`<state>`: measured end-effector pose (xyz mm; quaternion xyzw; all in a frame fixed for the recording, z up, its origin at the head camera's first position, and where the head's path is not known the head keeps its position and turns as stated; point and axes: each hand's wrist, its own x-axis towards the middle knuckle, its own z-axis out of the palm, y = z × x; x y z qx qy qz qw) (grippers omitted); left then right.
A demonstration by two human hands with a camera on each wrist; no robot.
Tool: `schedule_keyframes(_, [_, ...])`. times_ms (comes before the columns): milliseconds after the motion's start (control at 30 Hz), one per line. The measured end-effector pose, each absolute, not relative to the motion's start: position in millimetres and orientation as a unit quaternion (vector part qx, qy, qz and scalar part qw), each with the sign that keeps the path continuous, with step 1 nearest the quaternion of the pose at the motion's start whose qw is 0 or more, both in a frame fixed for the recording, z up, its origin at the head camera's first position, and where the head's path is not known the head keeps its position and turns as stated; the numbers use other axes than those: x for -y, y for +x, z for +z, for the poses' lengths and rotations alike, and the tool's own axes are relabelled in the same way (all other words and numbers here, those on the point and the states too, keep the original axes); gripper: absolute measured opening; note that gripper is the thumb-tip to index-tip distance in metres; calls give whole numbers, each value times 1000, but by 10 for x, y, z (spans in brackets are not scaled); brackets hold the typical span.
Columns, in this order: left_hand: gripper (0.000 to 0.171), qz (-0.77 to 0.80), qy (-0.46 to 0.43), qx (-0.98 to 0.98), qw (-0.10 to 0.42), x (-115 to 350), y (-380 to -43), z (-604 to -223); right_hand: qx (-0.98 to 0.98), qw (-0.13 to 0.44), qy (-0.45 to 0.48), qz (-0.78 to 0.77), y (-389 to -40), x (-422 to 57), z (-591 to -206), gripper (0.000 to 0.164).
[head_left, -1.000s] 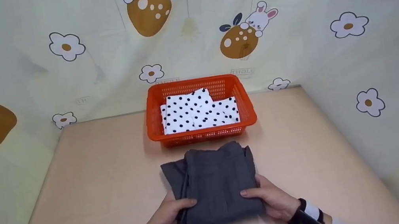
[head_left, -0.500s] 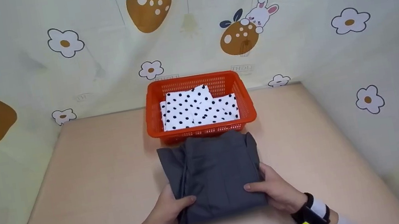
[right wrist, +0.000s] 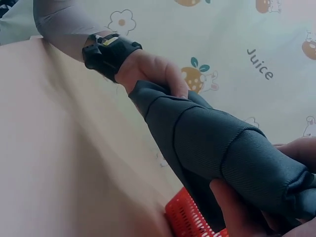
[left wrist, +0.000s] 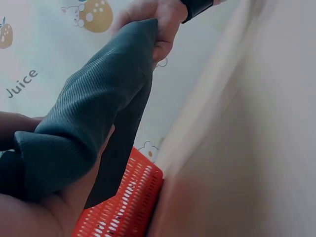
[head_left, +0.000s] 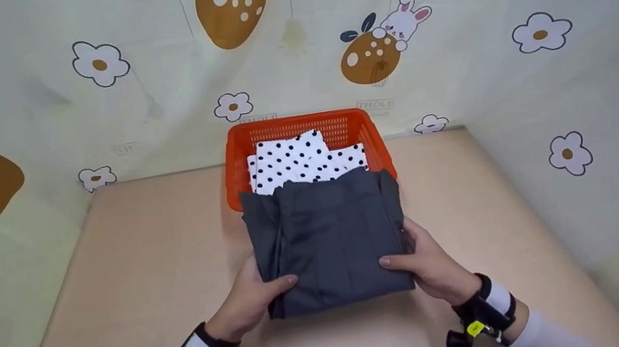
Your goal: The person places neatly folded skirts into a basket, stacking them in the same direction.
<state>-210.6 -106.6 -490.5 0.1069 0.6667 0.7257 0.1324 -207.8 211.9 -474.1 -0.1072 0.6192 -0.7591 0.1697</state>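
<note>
A folded dark grey garment [head_left: 336, 244] is held up between both hands in the head view, its far edge overlapping the basket's front. My left hand [head_left: 243, 302] grips its left side, thumb on top and the other fingers hidden underneath. On the right side my right hand [head_left: 439, 268] holds it the same way. Both wrist views show the cloth [left wrist: 94, 89] raised off the table and sagging toward its far end. Beyond it stands a red-orange perforated basket [head_left: 232, 173] with white, black-dotted folded cloth [head_left: 292, 161] inside.
The beige table [head_left: 145, 274] spreads out on either side of the basket. Behind and along the sides hangs a pale curtain [head_left: 161, 97] printed with rabbits, fruit and flowers. The basket stands near the table's back edge.
Both hands have carried the folded garment forward and up from near the table's front, so it now covers the basket's front rim in the head view. The basket has stayed put.
</note>
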Motion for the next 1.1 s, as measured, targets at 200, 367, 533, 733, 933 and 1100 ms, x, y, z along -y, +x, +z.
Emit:
schedule_keyframes(200, [87, 735, 88, -663, 108, 1054, -2207, -4879, -588, 160, -117, -784, -2272, -2085, -4730, 80])
schedule_keyframes(367, [86, 747, 90, -652, 89, 1043, -2320, -4791, -577, 149, -119, -794, -2425, -2053, -4676, 78])
schedule_keyframes(533, [86, 755, 113, -642, 73, 1049, -2459, -4611, -566, 131, -133, -803, -2622, -2020, -4576, 78])
schedule_keyframes(733, [90, 771, 153, -617, 39, 1050, -2739, -4445, -556, 97, -137, -814, -2919, -1988, -4524, 78])
schedule_keyframes(933, [94, 788, 139, -599, 24, 1051, -3083, -4390, -528, 81, -149, -832, -3275, -1894, -4483, 77])
schedule_keyframes(1100, [93, 787, 138, -601, 16, 1002, -3318, -4303, -517, 45, -146, -842, -3422, -1858, -4418, 75])
